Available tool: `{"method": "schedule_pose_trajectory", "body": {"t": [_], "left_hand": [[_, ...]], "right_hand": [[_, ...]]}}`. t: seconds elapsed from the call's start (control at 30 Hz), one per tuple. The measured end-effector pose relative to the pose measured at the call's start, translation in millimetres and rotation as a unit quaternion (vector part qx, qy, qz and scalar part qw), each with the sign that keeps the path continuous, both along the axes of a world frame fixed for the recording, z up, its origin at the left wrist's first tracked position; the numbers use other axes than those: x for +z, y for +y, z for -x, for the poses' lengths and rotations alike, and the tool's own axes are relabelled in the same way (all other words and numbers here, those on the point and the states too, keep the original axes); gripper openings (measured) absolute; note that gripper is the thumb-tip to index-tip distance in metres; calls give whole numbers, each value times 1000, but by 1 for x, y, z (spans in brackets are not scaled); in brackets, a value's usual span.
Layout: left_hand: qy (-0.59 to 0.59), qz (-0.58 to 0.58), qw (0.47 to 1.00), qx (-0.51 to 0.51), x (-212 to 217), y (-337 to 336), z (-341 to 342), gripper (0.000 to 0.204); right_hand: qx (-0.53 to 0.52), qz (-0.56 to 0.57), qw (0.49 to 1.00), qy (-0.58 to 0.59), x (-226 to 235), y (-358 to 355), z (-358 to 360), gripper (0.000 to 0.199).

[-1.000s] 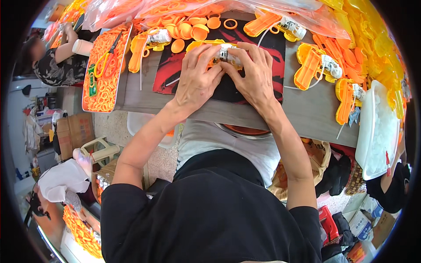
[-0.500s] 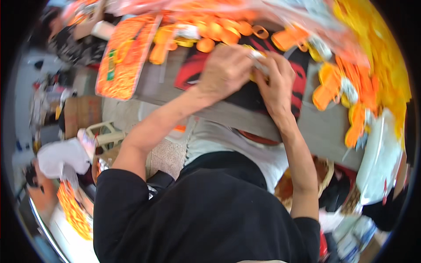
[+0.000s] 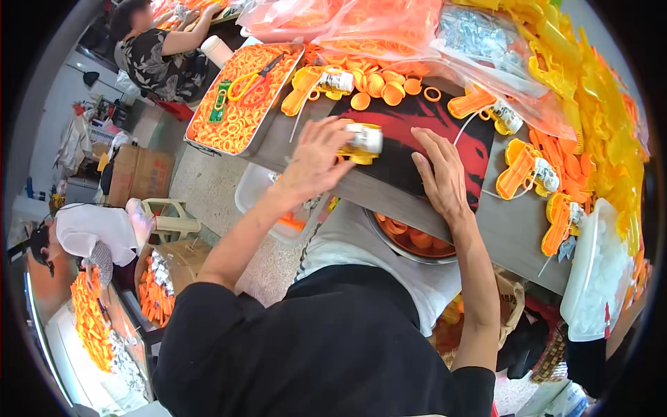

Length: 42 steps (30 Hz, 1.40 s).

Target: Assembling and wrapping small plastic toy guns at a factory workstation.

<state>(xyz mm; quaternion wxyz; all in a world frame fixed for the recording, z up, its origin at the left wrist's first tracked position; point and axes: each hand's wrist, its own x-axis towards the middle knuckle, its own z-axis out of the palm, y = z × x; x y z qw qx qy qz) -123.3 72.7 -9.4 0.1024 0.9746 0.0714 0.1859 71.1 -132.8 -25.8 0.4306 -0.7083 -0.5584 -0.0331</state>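
Note:
My left hand (image 3: pixel 316 161) grips a small yellow and white toy part (image 3: pixel 360 142) at the near left edge of a black and red mat (image 3: pixel 431 132) on the grey table (image 3: pixel 507 233). My right hand (image 3: pixel 439 174) lies flat on the mat's near right part, fingers spread, holding nothing. Assembled orange toy guns with white parts lie around the mat: one at the back left (image 3: pixel 316 83), one at the back right (image 3: pixel 486 108), two at the right (image 3: pixel 528 170).
A metal tray (image 3: pixel 240 104) of orange rings, with orange scissors on it, stands at the left. Clear bags of orange and yellow parts fill the back and right. A metal bowl (image 3: pixel 410 243) of orange caps sits in my lap. Other people work at the far left.
Both hands were together on the toy part over the mat. Now they are apart: the left hand carries the part leftward, and the right hand rests flat on the mat.

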Motion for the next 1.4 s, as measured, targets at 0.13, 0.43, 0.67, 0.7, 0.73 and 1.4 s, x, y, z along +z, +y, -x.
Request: {"method": "schedule_pose_trajectory", "body": {"t": [0.13,0.43,0.67,0.7,0.73,1.4], "left_hand": [[-44,-23,998,26,-7,35,7,51],[-56,-43,996,-50,-2,84,-19,55],[-189,20,978,-87,19,4,-45,35],[-166,53,975,-136,24,-6,-54,28],[-141,87,968,-187,27,-15,-65,23],[3,41,930,-366,-15,-48,-206,47]], "right_hand": [[-33,-5,999,-6,0,-7,-3,35],[-42,-77,994,-65,-18,8,1,23],[-178,-137,969,-100,-3,-18,-8,22],[-184,-136,968,-104,1,-19,-12,22],[-239,-115,957,-117,6,-22,-17,24],[-572,183,756,-260,115,-169,-394,24]]}}
